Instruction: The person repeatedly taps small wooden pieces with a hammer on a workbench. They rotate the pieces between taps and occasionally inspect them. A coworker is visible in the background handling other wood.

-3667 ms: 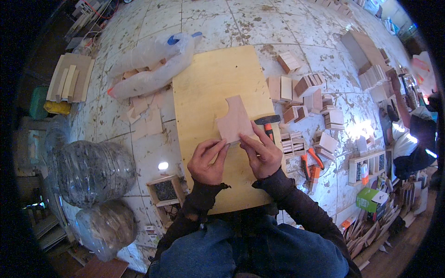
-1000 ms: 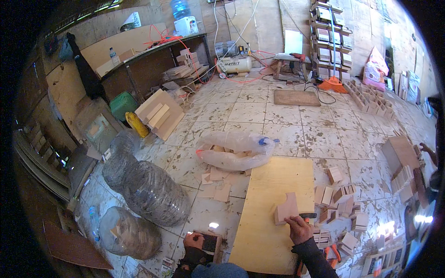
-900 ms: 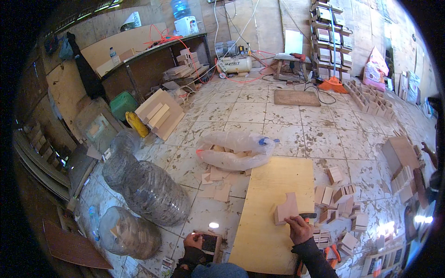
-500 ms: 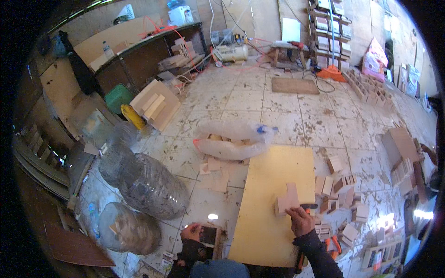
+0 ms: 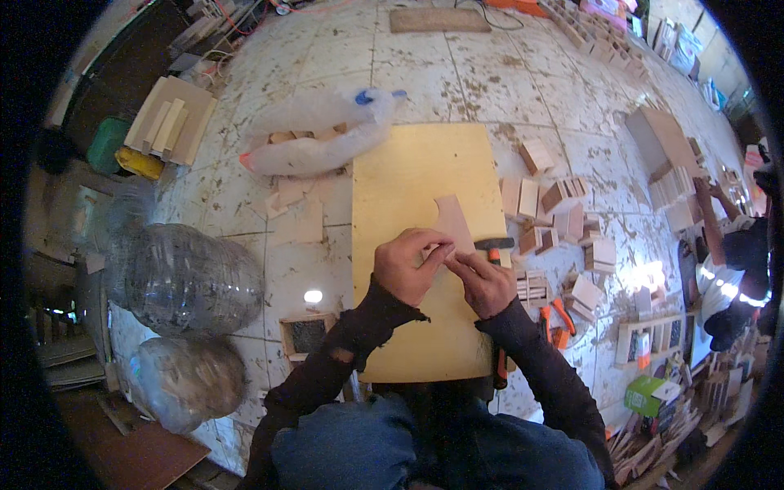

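Observation:
A thin, light-brown wooden piece (image 5: 455, 222) with a curved edge lies over the yellow board (image 5: 408, 175) in front of me. My left hand (image 5: 404, 265) is closed in a pinch at its near end; whatever sits between the fingertips is too small to make out. Close against it, my right hand (image 5: 488, 284) has its fingers closed at the same end of the wooden piece, covering part of it. A hammer (image 5: 495, 243) lies on the board's right side, its handle partly hidden by my right hand and forearm.
Left of the board stands a small wooden box (image 5: 304, 336) of dark bits. Wooden blocks (image 5: 563, 194) and orange-handled pliers (image 5: 557, 320) lie to the right. Plastic-wrapped bundles (image 5: 192, 282) stand at left, a clear plastic bag (image 5: 318, 135) beyond. Another person's hand (image 5: 709, 196) is far right.
My left hand has left the small box and come over the board to meet my right hand at the wooden piece. The view has tilted down.

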The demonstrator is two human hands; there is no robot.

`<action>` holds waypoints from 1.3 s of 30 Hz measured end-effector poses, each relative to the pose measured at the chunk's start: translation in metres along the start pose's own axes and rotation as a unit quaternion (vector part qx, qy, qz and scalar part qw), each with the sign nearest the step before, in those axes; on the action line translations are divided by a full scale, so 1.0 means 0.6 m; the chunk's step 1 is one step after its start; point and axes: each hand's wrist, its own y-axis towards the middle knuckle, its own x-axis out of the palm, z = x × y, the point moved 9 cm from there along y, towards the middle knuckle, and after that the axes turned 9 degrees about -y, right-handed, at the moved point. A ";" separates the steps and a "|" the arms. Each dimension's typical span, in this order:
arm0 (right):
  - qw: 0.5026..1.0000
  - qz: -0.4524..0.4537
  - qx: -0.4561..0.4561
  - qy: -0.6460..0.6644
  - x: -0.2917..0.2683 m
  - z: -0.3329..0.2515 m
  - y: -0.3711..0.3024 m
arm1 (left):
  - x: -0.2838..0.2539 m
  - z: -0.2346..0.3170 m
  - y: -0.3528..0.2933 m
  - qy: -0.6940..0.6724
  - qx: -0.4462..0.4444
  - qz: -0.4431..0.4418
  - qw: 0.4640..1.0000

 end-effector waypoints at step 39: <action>0.841 -0.115 0.397 0.349 -0.178 -0.001 -0.111 | 0.025 -0.054 -0.030 0.010 0.017 -0.016 1.000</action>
